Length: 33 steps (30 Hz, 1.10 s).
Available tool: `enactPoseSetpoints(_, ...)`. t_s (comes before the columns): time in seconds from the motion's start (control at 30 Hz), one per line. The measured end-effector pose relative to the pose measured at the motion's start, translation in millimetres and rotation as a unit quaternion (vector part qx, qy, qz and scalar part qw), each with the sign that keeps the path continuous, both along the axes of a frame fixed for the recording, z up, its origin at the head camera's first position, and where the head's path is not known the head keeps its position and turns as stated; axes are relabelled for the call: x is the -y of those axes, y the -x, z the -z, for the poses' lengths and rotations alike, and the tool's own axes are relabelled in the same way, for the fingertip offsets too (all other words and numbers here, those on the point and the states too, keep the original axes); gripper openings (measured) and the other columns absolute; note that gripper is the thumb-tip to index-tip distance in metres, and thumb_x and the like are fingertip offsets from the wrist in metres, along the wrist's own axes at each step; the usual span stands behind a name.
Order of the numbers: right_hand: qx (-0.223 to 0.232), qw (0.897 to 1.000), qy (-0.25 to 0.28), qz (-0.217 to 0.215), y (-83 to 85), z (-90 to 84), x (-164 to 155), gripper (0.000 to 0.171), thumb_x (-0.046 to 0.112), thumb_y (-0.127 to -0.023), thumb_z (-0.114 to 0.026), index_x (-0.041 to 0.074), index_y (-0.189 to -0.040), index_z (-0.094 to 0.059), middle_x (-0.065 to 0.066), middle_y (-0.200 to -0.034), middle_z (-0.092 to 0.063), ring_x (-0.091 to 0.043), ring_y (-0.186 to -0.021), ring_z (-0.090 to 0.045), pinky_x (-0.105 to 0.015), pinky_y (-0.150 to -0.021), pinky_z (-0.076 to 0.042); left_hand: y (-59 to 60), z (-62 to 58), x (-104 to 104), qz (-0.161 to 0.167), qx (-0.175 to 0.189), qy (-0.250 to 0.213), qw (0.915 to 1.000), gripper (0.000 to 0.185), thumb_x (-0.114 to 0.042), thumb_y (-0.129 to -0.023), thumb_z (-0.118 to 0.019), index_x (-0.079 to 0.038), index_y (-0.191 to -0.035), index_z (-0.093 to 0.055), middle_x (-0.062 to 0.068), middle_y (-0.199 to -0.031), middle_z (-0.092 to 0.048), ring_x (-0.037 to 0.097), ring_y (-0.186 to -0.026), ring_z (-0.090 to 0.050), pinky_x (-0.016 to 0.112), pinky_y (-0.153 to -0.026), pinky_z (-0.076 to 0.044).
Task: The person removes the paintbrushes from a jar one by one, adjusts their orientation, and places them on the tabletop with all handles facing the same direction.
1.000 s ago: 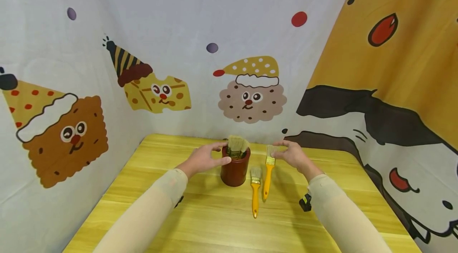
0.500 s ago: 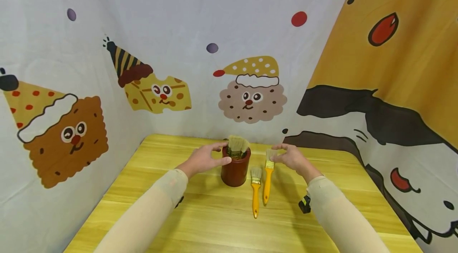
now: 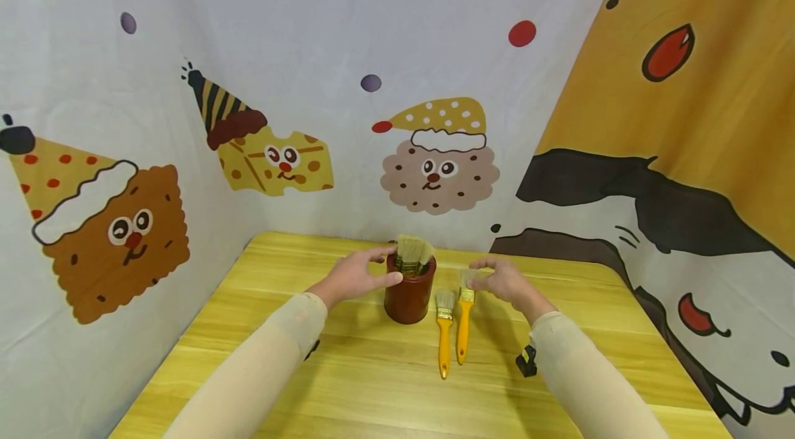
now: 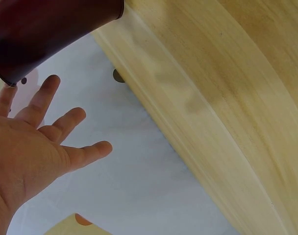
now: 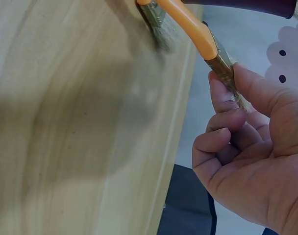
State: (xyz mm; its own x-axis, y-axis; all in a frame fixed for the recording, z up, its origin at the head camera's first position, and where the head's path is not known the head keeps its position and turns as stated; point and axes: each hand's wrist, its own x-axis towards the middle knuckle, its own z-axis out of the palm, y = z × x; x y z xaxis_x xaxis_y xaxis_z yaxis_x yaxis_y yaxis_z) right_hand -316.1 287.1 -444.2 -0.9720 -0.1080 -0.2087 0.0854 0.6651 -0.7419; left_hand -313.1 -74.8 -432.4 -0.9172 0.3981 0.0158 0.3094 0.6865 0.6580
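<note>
A dark red pot (image 3: 408,299) stands on the yellow wooden table (image 3: 348,377) and holds several brushes (image 3: 413,252), bristles up. My left hand (image 3: 380,266) lies against the pot's left side with its fingers straight and spread; the left wrist view shows the same hand (image 4: 38,137) next to the pot (image 4: 46,34). Two yellow-handled brushes lie right of the pot. My right hand (image 3: 479,279) pinches the bristle end of the right brush (image 3: 462,328); the right wrist view shows thumb and forefinger (image 5: 222,105) on its bristles and ferrule (image 5: 218,59). The shorter brush (image 3: 443,339) lies untouched beside it.
Printed cloth walls close in the table at the back, left and right. The table's far edge (image 5: 186,98) runs just behind the pot. A small black object (image 3: 526,360) sits by my right forearm.
My right hand has come a little left and toward me, closing on the right brush's bristle end; that brush slid slightly nearer. The left hand and pot stayed still.
</note>
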Motion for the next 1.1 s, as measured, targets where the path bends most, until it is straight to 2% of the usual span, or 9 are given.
enactPoseSetpoints(0.2, 0.003, 1.0, 0.0, 0.0, -3.1, 11.6, 1.1, 0.051, 0.027, -0.099, -0.079, 0.009, -0.144, -0.065, -0.029, -0.159, -0.047, -0.037, -0.117, -0.063, -0.06, -0.1, -0.055, 1.3, 0.3, -0.6, -0.002, -0.005, 0.006, 1.0, 0.075, -0.072, -0.094, -0.068, -0.045, -0.161, -0.046, 0.005, -0.156, -0.061, 0.037, -0.144, -0.057, 0.071, -0.122, -0.034)
enactPoseSetpoints(0.43, 0.011, 1.0, -0.001, 0.009, -7.3, 28.4, 2.5, 0.045, 0.024, -0.099, -0.079, 0.01, -0.139, -0.067, -0.026, -0.16, -0.049, -0.042, -0.132, -0.06, -0.056, -0.098, -0.057, 0.5, -0.3, -1.2, 0.0, 0.0, 0.007, 1.0, 0.076, -0.074, -0.094, -0.067, -0.045, -0.161, -0.046, 0.004, -0.157, -0.061, 0.035, -0.145, -0.056, 0.073, -0.123, -0.03)
enactPoseSetpoints(0.57, 0.005, 1.0, -0.013, 0.007, -8.8, 33.4, 3.9, 0.043, 0.024, -0.099, -0.08, 0.01, -0.137, -0.068, -0.025, -0.157, -0.053, -0.039, -0.127, -0.06, -0.051, -0.096, -0.056, 0.3, -0.5, -1.0, -0.002, 0.002, 0.009, 1.0, 0.076, -0.075, -0.094, -0.066, -0.046, -0.161, -0.045, 0.004, -0.157, -0.061, 0.036, -0.145, -0.057, 0.072, -0.123, -0.031)
enactPoseSetpoints(0.7, 0.002, 1.0, -0.023, 0.0, -9.4, 37.4, 4.9, 0.042, 0.024, -0.099, -0.08, 0.009, -0.136, -0.069, -0.025, -0.153, -0.056, -0.036, -0.125, -0.06, -0.051, -0.1, -0.054, 0.0, -1.0, -0.9, -0.001, -0.001, 0.011, 0.9999, 0.077, -0.075, -0.094, -0.066, -0.044, -0.162, -0.045, 0.004, -0.157, -0.061, 0.036, -0.145, -0.057, 0.071, -0.122, -0.032)
enactPoseSetpoints(0.9, 0.013, 1.0, -0.023, -0.007, -11.1, 42.0, 5.0, 0.043, 0.023, -0.098, -0.08, 0.006, -0.136, -0.069, -0.025, -0.15, -0.059, -0.041, -0.134, -0.059, -0.061, -0.112, -0.048, -1.1, -1.6, -0.9, -0.004, 0.004, 0.006, 1.0, 0.077, -0.074, -0.094, -0.067, -0.045, -0.161, -0.045, 0.004, -0.157, -0.061, 0.037, -0.146, -0.056, 0.071, -0.122, -0.032)
enactPoseSetpoints(1.1, 0.021, 0.999, -0.029, -0.003, -11.2, 45.5, 5.7, 0.042, 0.022, -0.099, -0.08, 0.006, -0.136, -0.069, -0.022, -0.147, -0.062, -0.036, -0.13, -0.062, -0.058, -0.111, -0.05, -2.2, -2.1, -0.7, -0.006, 0.005, 0.005, 1.0, 0.078, -0.073, -0.094, -0.067, -0.043, -0.162, -0.046, 0.004, -0.157, -0.06, 0.038, -0.146, -0.055, 0.07, -0.122, -0.034)
